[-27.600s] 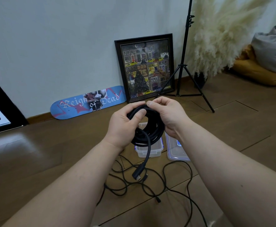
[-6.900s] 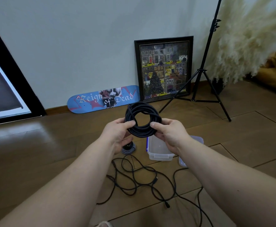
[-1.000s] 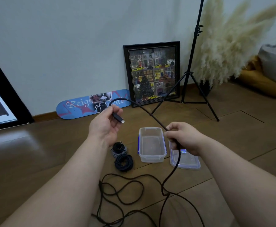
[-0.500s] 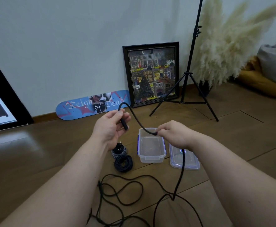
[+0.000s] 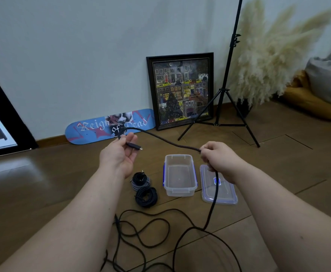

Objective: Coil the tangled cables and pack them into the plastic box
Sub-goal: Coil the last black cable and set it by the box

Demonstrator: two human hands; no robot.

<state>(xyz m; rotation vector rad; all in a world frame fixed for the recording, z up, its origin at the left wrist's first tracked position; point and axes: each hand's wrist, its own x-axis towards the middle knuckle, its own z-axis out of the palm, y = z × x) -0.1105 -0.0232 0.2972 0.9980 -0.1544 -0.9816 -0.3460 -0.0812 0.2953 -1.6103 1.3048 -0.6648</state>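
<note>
I see the left hand pinching the black cable near its plug; the right hand grips it above the open plastic box. Bare floor lies left. Loose loops run off the lower edge.

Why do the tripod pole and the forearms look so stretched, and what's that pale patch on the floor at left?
Head view: the wide-angle lens tilts the tripod and swells the forearms at the edges; the pale patch is glare on the wooden floor; light is soft, shadows faint, and the cable stays sharp.
</note>
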